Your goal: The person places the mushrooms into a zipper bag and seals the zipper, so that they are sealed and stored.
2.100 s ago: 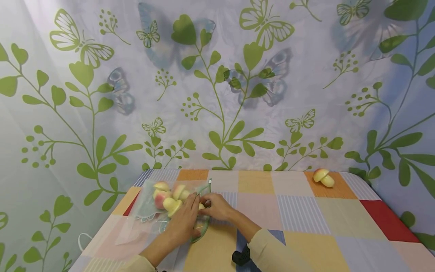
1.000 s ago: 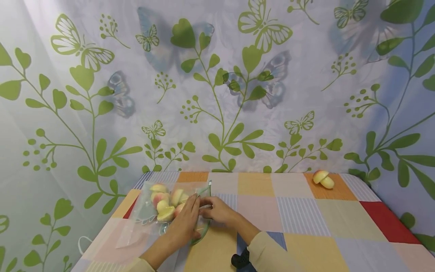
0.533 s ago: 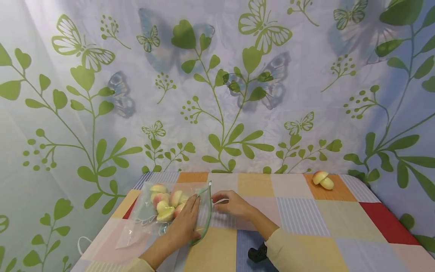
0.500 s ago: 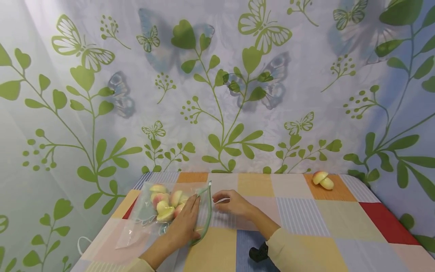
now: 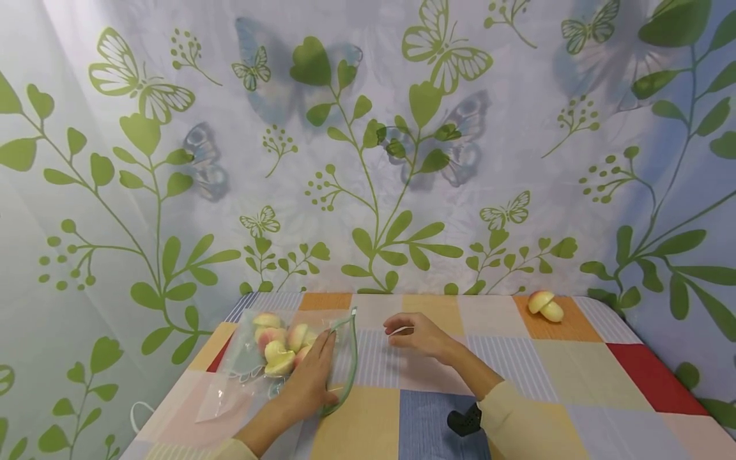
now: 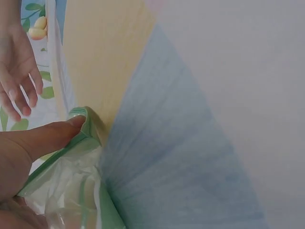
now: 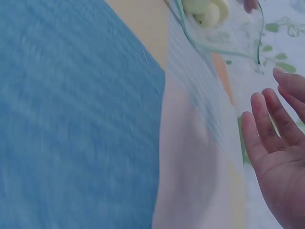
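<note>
A clear zip bag (image 5: 230,396) with a green zip edge (image 5: 354,358) lies on the left of the patchwork cloth, holding several yellow-and-red toy mushrooms (image 5: 278,359). My left hand (image 5: 310,380) rests across the bag near its mouth, fingers straight. In the left wrist view, the thumb (image 6: 52,136) presses out against the zip edge (image 6: 86,121), spreading the mouth. To the right of the bag my right hand (image 5: 422,335) hovers above the cloth with loosely bent fingers, holding nothing. The right wrist view shows its palm (image 7: 281,167) bare. One toy mushroom (image 5: 545,306) lies at the far right.
The patchwork cloth (image 5: 437,358) covers the table up to a curtain (image 5: 368,160) printed with leaves and butterflies. A black device (image 5: 464,421) sits at my right wrist. A white cord loop (image 5: 138,412) shows at the table's left edge.
My right hand has let go of a mushroom at the bag's mouth, withdrawn and moved right. The mushrooms inside have shifted left. My left hand has stayed on the bag.
</note>
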`<action>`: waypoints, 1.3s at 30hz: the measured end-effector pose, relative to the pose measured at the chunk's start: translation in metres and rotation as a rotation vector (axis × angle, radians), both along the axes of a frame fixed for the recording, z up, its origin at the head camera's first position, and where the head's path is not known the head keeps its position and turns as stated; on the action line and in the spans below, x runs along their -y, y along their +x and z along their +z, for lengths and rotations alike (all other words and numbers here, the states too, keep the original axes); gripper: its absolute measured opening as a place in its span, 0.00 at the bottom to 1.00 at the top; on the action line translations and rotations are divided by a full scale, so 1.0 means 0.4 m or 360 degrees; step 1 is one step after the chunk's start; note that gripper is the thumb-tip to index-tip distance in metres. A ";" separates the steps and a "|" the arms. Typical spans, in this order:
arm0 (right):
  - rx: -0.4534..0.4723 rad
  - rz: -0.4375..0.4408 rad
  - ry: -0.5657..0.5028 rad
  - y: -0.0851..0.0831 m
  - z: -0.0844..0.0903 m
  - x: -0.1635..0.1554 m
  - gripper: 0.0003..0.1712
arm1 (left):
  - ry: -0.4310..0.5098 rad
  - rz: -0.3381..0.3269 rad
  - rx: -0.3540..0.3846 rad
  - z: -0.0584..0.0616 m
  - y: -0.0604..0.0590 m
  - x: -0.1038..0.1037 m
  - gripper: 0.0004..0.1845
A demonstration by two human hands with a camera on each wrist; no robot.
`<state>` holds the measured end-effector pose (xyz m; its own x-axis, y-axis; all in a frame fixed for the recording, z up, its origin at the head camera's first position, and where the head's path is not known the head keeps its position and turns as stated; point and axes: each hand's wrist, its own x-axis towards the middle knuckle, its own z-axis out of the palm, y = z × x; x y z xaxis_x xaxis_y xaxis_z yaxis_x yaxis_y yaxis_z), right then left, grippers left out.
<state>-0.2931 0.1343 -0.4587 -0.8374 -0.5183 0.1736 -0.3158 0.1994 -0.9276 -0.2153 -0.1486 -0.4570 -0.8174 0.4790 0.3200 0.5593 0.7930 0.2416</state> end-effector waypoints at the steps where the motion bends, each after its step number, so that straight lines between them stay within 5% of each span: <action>1: 0.0000 -0.0018 0.0005 0.000 0.002 -0.009 0.19 | 0.0023 0.0002 0.0010 -0.001 0.000 0.001 0.67; 39: -0.0026 -0.0418 0.0106 0.019 0.036 -0.405 0.26 | 0.0044 -0.0043 -0.0112 -0.015 -0.010 0.021 0.69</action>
